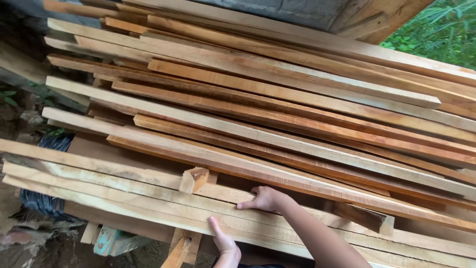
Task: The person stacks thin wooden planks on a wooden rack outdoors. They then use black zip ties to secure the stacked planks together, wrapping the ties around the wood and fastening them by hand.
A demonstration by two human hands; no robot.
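A big stack of long sawn planks, reddish and pale, runs from upper left to lower right. Below it lie several pale planks in a lower layer. My right hand lies on one of these pale planks. Its fingers curl over the plank's far edge into the gap under the reddish stack, and the forearm comes in from the lower right. My left hand grips the near edge of the lowest pale plank, thumb on top. A short wooden spacer block stands between the layers, left of my right hand.
Another spacer block sits under the stack at the right. Wooden supports hold the pile from below. A dark bundle and rubble lie on the ground at left. Green plants show at the upper right.
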